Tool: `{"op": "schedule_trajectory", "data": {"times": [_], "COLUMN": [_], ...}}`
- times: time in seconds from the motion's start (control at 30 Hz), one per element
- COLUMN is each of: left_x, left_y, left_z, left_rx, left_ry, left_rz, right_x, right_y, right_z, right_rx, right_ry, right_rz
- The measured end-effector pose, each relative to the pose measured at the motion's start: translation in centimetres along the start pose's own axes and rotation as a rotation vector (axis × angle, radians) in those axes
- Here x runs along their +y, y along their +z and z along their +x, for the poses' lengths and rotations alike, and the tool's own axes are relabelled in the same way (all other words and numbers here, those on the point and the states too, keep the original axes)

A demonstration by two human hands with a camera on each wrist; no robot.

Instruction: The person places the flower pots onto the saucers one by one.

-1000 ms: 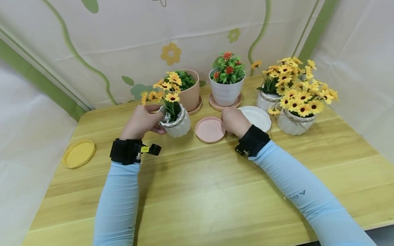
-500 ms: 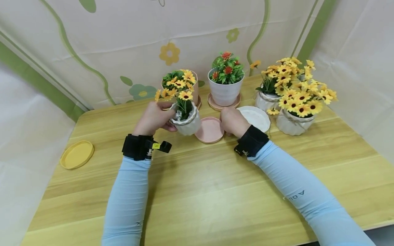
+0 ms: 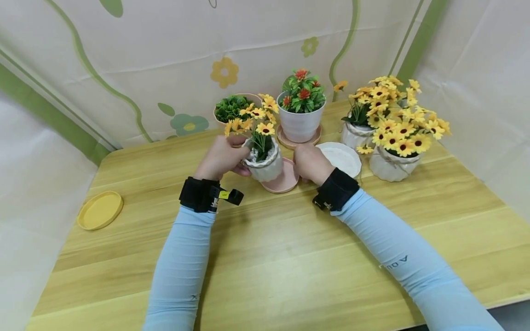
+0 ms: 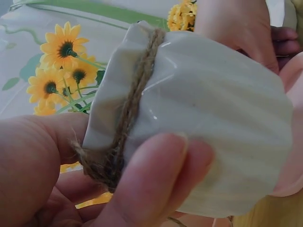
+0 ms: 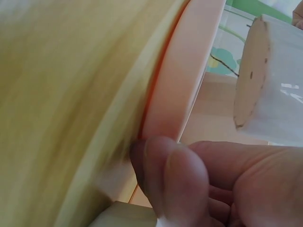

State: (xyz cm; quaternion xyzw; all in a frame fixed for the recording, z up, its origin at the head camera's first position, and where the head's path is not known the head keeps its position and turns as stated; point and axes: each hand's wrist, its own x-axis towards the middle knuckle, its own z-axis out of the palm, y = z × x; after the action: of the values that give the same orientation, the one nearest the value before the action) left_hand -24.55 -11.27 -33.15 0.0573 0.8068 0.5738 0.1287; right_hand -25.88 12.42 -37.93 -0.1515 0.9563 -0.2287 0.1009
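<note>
My left hand (image 3: 222,157) grips the rim and side of a small white ribbed flowerpot (image 3: 267,169) with twine round its neck and yellow daisies (image 3: 265,128) in it. The pot is raised over the left part of a pink saucer (image 3: 288,179). From the right wrist view, the underside of the pot (image 5: 252,75) shows above the saucer, apart from it. My right hand (image 3: 313,163) pinches the saucer's right edge; its fingertips (image 5: 187,175) lie at the saucer wall (image 5: 177,71). In the left wrist view, thumb and fingers clasp the pot (image 4: 208,104).
A white saucer (image 3: 342,158) lies just beyond my right hand. Two white pots of yellow daisies (image 3: 393,165) stand at the right. Behind are a white pot with red flowers (image 3: 300,124) and a leafy green plant (image 3: 230,109). A yellow saucer (image 3: 100,210) lies far left.
My left hand has carried the daisy pot rightward, from left of the pink saucer to over its left part. My right hand has stayed at the saucer's edge.
</note>
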Motion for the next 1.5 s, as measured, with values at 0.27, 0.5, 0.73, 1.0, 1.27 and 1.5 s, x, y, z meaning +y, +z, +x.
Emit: {"op": "schedule_trajectory", "data": {"times": [0.27,0.5,0.73,1.0,1.27,1.5], "left_x": [-0.4,-0.5,-0.9,-1.4,-1.5,-1.5], "left_y": [0.9,1.7,2.2,2.7,3.0,3.3], "left_z": [0.4,0.7,1.0,1.3,1.6,1.6], "left_rx": [0.009,0.019,-0.005,-0.006,-0.002,-0.01], "left_ry": [-0.012,-0.032,-0.034,-0.053,-0.073,-0.086], "left_rz": [-0.012,-0.016,-0.033,-0.039,-0.044,-0.036], "right_x": [0.1,0.2,0.2,0.2,0.2,0.2], "right_y": [0.1,0.0,0.0,-0.1,-0.1,-0.1], "right_z": [0.2,0.2,0.1,0.1,0.1,0.2], "right_rx": [0.002,-0.002,-0.007,0.022,0.032,0.037], "right_ry": [-0.001,-0.015,-0.018,-0.041,-0.043,-0.05], "right_rz": [-0.006,0.002,0.005,-0.003,-0.015,-0.031]}}
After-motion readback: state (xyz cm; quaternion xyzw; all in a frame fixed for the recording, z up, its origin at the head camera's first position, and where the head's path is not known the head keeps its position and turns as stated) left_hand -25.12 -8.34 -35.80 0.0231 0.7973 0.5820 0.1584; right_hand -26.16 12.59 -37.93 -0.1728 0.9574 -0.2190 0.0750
